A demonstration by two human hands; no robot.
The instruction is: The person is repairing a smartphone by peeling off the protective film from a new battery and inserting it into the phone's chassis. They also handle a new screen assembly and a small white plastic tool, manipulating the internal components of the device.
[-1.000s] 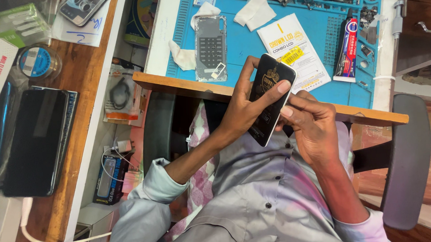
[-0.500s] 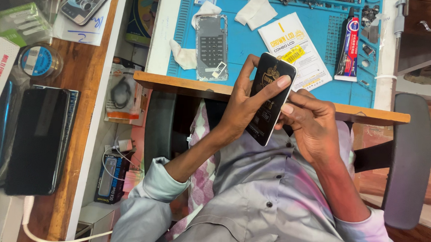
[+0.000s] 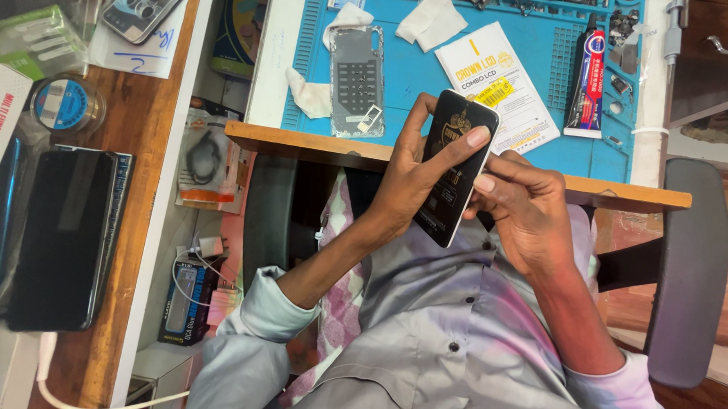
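phone screen [image 3: 454, 166] slightly higher in both hands

glossy blk phone panel [image 3: 454, 169], matt blue mat [image 3: 424, 71], wood desk edge [image 3: 312, 143]
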